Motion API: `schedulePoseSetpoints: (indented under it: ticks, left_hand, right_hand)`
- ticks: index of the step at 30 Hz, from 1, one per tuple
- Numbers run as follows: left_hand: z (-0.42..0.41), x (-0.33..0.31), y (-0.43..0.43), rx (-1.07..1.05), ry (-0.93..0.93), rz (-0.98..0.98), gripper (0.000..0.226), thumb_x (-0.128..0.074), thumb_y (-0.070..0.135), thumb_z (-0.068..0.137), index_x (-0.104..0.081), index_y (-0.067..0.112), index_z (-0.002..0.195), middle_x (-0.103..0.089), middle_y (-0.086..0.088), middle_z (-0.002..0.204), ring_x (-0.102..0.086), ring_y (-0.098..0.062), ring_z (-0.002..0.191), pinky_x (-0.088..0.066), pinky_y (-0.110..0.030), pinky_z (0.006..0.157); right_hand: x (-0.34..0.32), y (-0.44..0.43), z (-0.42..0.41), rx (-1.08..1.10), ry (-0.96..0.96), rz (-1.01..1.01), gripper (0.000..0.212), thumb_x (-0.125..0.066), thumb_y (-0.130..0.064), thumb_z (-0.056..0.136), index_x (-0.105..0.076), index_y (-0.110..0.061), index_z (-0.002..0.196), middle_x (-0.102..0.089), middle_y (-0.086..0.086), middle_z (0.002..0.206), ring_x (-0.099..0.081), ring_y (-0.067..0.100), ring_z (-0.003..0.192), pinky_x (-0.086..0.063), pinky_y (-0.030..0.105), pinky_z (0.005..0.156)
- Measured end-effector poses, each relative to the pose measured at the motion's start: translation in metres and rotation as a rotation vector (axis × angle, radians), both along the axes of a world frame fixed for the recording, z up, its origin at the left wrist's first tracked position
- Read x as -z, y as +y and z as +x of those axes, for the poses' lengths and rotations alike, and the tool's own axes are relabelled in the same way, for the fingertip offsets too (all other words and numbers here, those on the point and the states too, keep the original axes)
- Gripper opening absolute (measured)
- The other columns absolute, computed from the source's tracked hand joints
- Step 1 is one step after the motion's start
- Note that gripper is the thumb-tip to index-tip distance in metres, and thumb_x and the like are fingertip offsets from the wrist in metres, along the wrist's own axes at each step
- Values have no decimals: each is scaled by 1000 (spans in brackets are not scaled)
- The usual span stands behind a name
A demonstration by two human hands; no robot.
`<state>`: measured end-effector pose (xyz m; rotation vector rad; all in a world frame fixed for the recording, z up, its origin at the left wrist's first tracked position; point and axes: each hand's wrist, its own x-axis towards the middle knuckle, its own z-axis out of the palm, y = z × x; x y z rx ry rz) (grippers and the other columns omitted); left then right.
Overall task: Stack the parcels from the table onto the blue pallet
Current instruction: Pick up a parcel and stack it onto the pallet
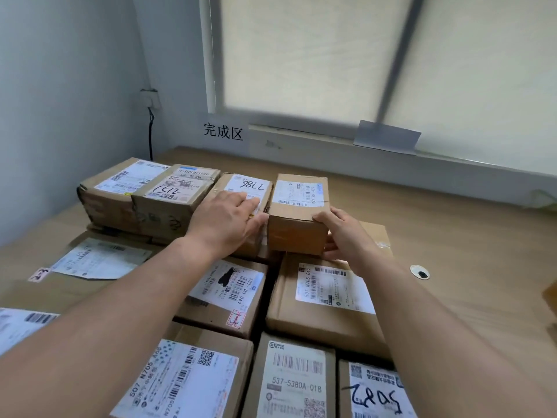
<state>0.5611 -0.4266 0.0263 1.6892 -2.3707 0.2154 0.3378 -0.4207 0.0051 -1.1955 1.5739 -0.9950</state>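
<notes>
I record left hand (227, 218) stretched forward, palm down, fingers straight, right hand (346, 236) alongside, thumb uppermost, fingers curled, gripping small brown cardboard parcel (297, 233)

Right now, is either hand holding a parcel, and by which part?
The right hand grips the small box at its near right corner, thumb on the top edge. The left hand rests flat on the neighbouring box.

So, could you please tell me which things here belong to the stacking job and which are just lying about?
Job: small box, gripped by the right hand; parcel marked 7786, under the left hand; parcel marked 1512; labelled parcels beneath.
Lying about: wall sign; socket and cable; grey card; round grommet.
</notes>
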Motion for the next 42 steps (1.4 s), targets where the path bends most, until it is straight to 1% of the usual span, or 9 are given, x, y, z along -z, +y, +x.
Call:
schedulePoseSetpoints:
  ticks: [6, 7, 9, 12, 16, 20, 29, 36, 42]
  left_hand:
    - [0, 0, -4, 5, -60, 10, 58, -20, 57, 96, -33, 31, 146, -36, -2, 151, -28, -21, 139, -20, -37, 113]
    - [1, -1, -4, 8, -55, 8, 58, -19, 57, 96, -32, 32, 146, -35, -2, 151, -27, -21, 139, -20, -38, 113]
    - [1, 0, -4, 23, -25, 15, 57, -19, 57, 97, -27, 33, 148, -31, -1, 153, -24, -20, 141, -18, -38, 115]
    - [-2, 2, -4, 68, 7, 46, 56, -20, 55, 97, -21, 36, 149, -25, 1, 156, -19, -18, 144, -14, -39, 116]
    - [-5, 5, -5, 83, -19, 37, 55, -20, 56, 97, -25, 36, 148, -27, -1, 155, -20, -19, 143, -15, -39, 114]
    - [-8, 3, -4, 79, -5, 36, 55, -21, 56, 97, -28, 34, 147, -29, -2, 155, -21, -19, 143, -14, -39, 114]
    - [-35, -3, 4, 133, 166, -88, 56, -35, 49, 97, -33, 23, 146, -31, -6, 153, -24, -22, 141, -13, -39, 115]
    - [-72, -6, 31, 251, 264, -159, 66, -36, 54, 85, -49, 14, 135, -54, -10, 134, -49, -30, 122, -38, -43, 98]
    - [-118, 0, 82, 254, 293, -144, 61, -52, 46, 91, -39, 15, 143, -56, -10, 132, -51, -28, 121, -40, -41, 96]
  right_hand:
    - [2, 0, 4, -6, 131, 11, 24, -55, -47, 84, -64, -24, 83, -60, 3, 74, -52, 22, 66, -43, 35, 69]
    - [2, 0, 4, -3, 136, 8, 25, -54, -47, 84, -64, -24, 87, -61, 3, 76, -52, 22, 67, -43, 36, 69]
    - [1, 1, 5, -2, 175, -14, 47, -52, -53, 78, -58, -27, 117, -66, 3, 96, -54, 19, 73, -47, 36, 74]
    - [1, 3, 8, 12, 249, -51, 70, -51, -53, 84, -31, -33, 148, -59, 1, 127, -54, 18, 91, -49, 38, 84]
    - [0, 9, 9, 15, 332, -63, 69, -50, -55, 91, -26, -32, 151, -54, 4, 137, -53, 20, 103, -47, 41, 95]
    - [-3, 18, 6, 2, 441, -100, 70, -46, -56, 94, -23, -25, 153, -42, 3, 149, -42, 24, 134, -35, 39, 107]
    - [-10, 44, -6, 165, 662, -246, 64, -48, -55, 93, -38, -20, 146, -52, 8, 139, -48, 22, 128, -41, 37, 100]
    - [-15, 75, -29, 261, 875, -316, 51, -58, -35, 90, -47, -23, 139, -55, 4, 129, -54, 21, 115, -45, 35, 92]
    - [-16, 122, -61, 274, 987, -329, 47, -53, -34, 93, -47, -26, 139, -51, 0, 135, -50, 21, 120, -42, 31, 90]
